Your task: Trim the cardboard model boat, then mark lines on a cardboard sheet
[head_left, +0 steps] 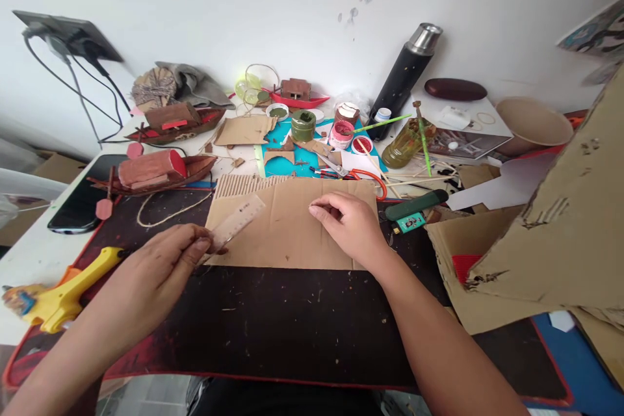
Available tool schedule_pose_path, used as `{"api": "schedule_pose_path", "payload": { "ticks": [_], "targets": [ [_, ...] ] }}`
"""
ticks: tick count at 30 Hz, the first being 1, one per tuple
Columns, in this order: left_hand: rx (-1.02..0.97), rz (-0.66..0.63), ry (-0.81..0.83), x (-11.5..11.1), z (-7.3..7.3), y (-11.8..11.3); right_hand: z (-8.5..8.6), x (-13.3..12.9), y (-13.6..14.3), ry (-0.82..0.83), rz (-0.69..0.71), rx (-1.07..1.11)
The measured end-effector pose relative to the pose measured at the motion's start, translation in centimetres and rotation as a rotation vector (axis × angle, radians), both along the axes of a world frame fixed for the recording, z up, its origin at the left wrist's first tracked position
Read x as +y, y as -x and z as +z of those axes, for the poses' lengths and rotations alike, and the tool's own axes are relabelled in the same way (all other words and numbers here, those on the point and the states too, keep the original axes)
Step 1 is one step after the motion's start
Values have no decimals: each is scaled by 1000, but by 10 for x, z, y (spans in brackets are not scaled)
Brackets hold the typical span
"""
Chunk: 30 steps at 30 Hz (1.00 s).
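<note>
One ruler (240, 221), markings blurred, cardboard (283, 234) part-hidden

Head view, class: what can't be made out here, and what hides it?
All in the head view:
Clear ruler: markings blurred and too small; held end hidden by the left hand.
Right hand: its curl hides whether it holds anything.
Upright cardboard: cut off by the right edge.

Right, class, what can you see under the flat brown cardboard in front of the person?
The flat brown cardboard appears to rest on the dark mat, which shows along its near edge; anything else beneath is covered and can't be seen.
</note>
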State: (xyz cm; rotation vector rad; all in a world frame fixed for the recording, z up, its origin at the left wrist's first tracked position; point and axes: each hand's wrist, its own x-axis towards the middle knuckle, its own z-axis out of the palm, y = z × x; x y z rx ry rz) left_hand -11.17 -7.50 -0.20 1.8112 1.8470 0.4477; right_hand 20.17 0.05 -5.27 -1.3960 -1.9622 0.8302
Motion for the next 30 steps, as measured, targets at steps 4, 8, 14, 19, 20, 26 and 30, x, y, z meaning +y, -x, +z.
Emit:
{"api": "schedule_pose_path", "payload": {
  "ticks": [4, 8, 14, 19, 20, 26, 30],
  "targets": [
    [21, -102, -83, 0, -2, 2, 0, 0, 0, 7, -5, 2],
    [196, -229, -483, 8, 0, -8, -3, 1, -1, 43, -38, 118],
    [545, -435, -640, 22, -23, -32, -6, 3, -5, 28, -137, 245],
    [516, -505, -633, 25, -51, -39, -5, 3, -5, 19, -176, 255],
    [516, -502, -635, 24, -54, -40, -4, 3, -5, 24, -173, 257],
    [519, -488, -658, 10, -61, -37, -6, 2, -3, 20, -132, 216],
    [462, -435, -633, 0, -64, -37, -8, 2, -3, 6, -107, 161]
  ]
}}
